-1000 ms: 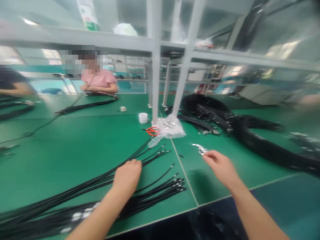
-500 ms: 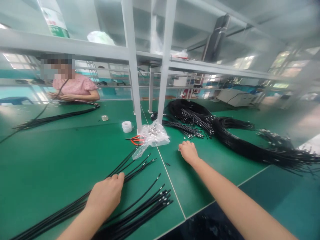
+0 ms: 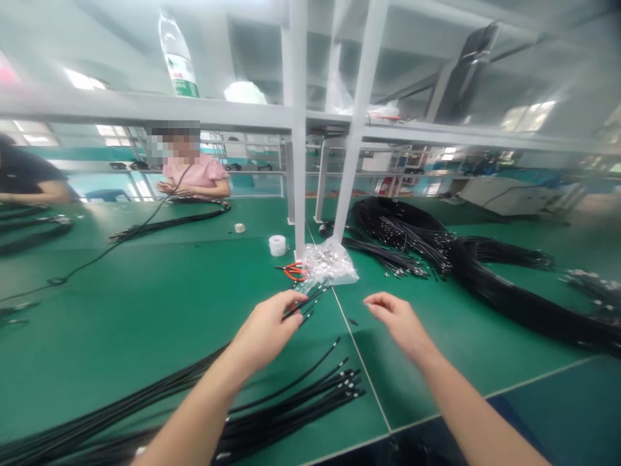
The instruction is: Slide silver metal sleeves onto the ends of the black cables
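Note:
My left hand point(image 3: 272, 323) is closed around the ends of several black cables point(image 3: 194, 372), whose tips stick out past its fingers near a clear plastic bag of small metal parts point(image 3: 330, 259). To its right, my right hand point(image 3: 395, 317) is pinched above the green table point(image 3: 160, 285); what sits between its fingertips is too small to name. Below the hands lies another bundle of black cables point(image 3: 301, 404) with pale tips. Two small black pieces point(image 3: 353, 321) rest between the hands.
Orange-handled pliers point(image 3: 294, 270) and a white tape roll point(image 3: 277, 245) lie left of the bag. Shelf posts point(image 3: 298, 162) rise behind it. Large coiled black cables point(image 3: 495, 291) cover the right. A person in pink point(image 3: 194, 178) and another in dark clothes point(image 3: 29, 171) sit across.
My left hand has moved up and forward along the cables, toward the bag. My right hand stays pinched, turned more to the left. The view has swung left, showing a second person.

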`<state>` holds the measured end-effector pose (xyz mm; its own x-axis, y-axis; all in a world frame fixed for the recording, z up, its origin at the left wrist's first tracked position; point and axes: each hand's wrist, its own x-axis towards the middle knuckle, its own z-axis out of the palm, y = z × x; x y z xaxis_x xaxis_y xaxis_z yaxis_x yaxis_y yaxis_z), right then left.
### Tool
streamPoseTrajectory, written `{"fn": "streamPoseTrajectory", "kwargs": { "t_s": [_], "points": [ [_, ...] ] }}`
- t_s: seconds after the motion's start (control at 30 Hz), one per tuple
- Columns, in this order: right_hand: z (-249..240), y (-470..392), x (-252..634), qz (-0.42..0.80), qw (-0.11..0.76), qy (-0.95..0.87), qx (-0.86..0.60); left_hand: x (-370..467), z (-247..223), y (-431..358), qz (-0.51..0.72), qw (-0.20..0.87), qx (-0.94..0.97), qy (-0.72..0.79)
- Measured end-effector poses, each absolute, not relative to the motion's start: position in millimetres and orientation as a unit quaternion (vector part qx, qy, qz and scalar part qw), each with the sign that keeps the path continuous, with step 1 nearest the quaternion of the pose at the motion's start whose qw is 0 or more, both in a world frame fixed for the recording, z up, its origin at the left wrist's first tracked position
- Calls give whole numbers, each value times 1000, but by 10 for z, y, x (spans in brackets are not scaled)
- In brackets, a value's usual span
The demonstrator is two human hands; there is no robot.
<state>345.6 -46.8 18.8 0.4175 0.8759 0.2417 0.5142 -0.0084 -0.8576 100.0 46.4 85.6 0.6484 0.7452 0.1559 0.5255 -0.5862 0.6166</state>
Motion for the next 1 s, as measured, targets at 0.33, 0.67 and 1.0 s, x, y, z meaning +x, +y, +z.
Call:
{"fn": "streamPoseTrajectory", "kwargs": {
  "t_s": [0.33,0.67,1.0],
  "points": [
    [235,-1064,2700,459,677,-331,-470,1012,960,-234,226,237,898,295],
    [236,-1263,2616,504,685,-312,-423,971,769,-563,106,202,924,306],
    [326,-1220,2642,519,599,-370,-485,936,759,-458,140,381,865,295]
  ]
}}
